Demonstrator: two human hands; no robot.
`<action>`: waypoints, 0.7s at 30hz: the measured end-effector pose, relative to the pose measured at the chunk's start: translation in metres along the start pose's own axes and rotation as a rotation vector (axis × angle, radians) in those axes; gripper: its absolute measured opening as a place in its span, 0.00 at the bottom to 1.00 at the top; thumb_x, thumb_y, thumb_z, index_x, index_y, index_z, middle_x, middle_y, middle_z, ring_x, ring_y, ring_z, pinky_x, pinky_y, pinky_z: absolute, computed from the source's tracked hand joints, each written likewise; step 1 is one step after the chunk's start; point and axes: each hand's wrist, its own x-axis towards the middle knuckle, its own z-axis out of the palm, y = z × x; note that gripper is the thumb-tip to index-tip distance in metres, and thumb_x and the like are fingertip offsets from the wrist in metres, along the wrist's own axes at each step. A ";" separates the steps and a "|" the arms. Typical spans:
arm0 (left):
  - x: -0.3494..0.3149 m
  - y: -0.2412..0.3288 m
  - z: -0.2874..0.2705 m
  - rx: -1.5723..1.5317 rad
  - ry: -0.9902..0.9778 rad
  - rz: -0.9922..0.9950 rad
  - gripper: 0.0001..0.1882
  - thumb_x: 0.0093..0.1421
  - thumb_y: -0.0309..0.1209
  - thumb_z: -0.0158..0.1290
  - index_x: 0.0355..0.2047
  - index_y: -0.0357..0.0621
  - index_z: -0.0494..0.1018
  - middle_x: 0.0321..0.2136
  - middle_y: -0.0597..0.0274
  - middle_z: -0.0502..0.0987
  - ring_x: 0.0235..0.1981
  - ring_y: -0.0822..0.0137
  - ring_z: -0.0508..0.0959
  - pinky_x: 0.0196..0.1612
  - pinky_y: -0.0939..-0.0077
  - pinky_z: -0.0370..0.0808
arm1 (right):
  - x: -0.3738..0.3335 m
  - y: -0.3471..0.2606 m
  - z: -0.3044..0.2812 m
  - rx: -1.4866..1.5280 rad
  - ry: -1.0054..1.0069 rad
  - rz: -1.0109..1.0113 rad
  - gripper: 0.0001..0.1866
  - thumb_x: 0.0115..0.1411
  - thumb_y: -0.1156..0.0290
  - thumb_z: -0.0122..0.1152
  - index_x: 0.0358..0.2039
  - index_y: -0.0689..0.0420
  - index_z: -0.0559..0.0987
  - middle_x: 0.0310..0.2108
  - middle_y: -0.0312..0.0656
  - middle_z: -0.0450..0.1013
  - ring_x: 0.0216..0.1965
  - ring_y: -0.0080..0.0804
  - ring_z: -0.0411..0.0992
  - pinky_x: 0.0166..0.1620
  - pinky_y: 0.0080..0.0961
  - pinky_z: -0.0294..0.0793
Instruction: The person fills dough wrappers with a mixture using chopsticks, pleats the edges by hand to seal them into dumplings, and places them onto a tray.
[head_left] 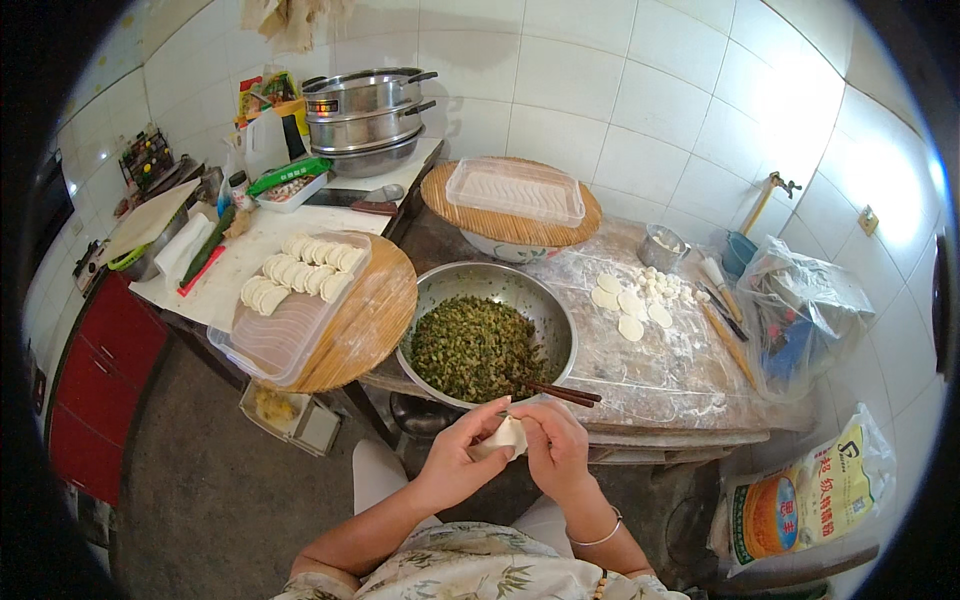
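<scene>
Both hands meet over the lap, just in front of the tabletop [660,380]. The left hand [455,462] and right hand [555,448] share a narrow grip, pinching a dumpling [508,435] between their fingertips. Just beyond sits the filling bowl [487,340] with chopsticks [562,393] on its rim.

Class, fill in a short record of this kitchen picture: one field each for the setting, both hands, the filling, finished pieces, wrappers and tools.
Setting: floured worktop against white tiled walls
Left hand: pinching a dumpling
Right hand: pinching the same dumpling from the other side
Filling: chopped green mix in a steel bowl
Finished pieces: rows of dumplings in a clear plastic tray on a round wooden board
Wrappers: round dough discs on the flour
Tools: chopsticks on the bowl rim; rolling pin
</scene>
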 end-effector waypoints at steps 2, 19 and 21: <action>0.000 0.002 -0.001 -0.019 -0.015 -0.012 0.32 0.55 0.21 0.54 0.60 0.40 0.58 0.40 0.62 0.73 0.40 0.75 0.72 0.44 0.79 0.69 | -0.001 0.000 0.000 0.010 -0.030 0.001 0.02 0.56 0.79 0.54 0.32 0.61 0.74 0.28 0.46 0.71 0.27 0.43 0.70 0.32 0.30 0.70; -0.004 0.007 -0.004 -0.010 -0.045 -0.095 0.34 0.54 0.21 0.54 0.61 0.43 0.56 0.36 0.64 0.72 0.36 0.76 0.71 0.41 0.81 0.69 | -0.007 0.007 0.002 -0.030 -0.110 0.048 0.05 0.58 0.78 0.53 0.36 0.61 0.74 0.29 0.46 0.71 0.28 0.40 0.70 0.30 0.29 0.70; -0.004 0.007 -0.004 0.008 -0.041 -0.094 0.34 0.54 0.21 0.54 0.61 0.43 0.55 0.35 0.64 0.72 0.36 0.76 0.71 0.41 0.81 0.69 | -0.008 0.011 0.003 -0.058 -0.105 0.021 0.06 0.57 0.78 0.54 0.36 0.61 0.74 0.30 0.46 0.71 0.29 0.40 0.71 0.31 0.29 0.70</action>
